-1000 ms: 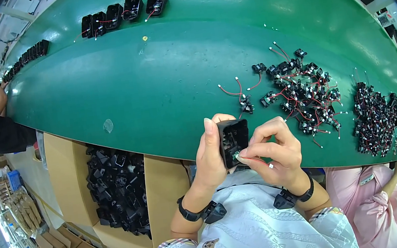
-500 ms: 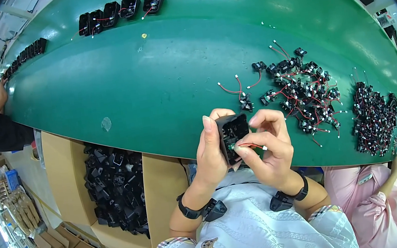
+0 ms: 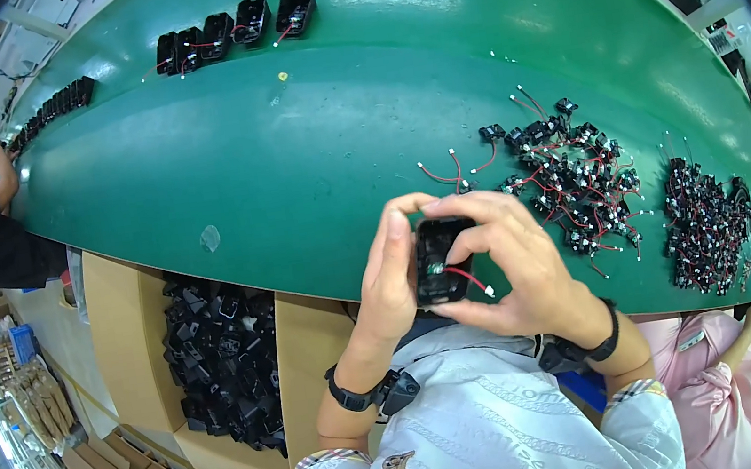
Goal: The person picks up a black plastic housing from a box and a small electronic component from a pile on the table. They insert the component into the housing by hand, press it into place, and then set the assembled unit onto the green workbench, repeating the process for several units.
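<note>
1 black housing held above the table's near edge, a wired part inside.
Left hand's grip clasps its side; right hand's, partly spread, clasps its ends. 5 similar housings stand beyond, apparently fitted; loose wired modules, too heaped to count, remain.
</note>
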`<state>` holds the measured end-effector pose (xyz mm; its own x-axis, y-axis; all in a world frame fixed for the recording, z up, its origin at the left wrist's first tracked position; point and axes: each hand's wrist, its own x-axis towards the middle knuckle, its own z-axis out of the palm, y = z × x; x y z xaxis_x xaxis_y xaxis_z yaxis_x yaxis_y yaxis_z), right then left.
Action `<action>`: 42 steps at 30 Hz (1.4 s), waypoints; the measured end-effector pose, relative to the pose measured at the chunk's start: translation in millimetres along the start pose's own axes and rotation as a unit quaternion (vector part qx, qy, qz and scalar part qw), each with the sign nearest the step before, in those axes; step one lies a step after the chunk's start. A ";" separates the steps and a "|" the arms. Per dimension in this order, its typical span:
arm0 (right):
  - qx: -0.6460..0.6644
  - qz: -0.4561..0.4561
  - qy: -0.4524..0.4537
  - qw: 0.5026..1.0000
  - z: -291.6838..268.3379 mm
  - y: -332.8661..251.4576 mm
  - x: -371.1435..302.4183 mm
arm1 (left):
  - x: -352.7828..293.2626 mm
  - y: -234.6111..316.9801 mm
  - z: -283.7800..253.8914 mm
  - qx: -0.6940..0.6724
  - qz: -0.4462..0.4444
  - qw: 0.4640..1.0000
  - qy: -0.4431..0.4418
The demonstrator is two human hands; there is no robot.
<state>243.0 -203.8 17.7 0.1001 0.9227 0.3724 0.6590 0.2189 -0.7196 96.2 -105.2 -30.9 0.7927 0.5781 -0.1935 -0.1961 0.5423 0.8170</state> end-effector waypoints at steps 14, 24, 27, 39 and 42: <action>-0.272 0.140 -0.029 0.952 10.9 156.3 214.9 | -160.2 19.9 -281.9 0.652 -0.052 0.686 0.319; -0.289 0.001 -0.037 0.956 -49.8 125.0 160.5 | -133.0 -61.9 -319.2 0.763 -0.064 0.629 0.136; -0.174 0.022 -0.093 0.980 -74.5 61.7 104.5 | -125.2 -63.8 -313.7 0.741 -0.047 0.652 0.154; -0.253 0.069 -0.125 0.957 -9.6 46.9 -14.2 | -123.0 23.1 -269.8 0.389 0.010 0.841 0.375; -0.208 0.130 -0.043 0.969 -9.8 45.8 -16.9 | -119.8 54.6 -196.7 0.260 0.039 0.887 0.381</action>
<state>278.8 -212.5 -15.9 0.2522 0.9565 0.1466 0.8645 -0.1547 -0.4782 -123.1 -24.9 -70.0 0.1301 0.9525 -0.2752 0.2166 0.2436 0.9454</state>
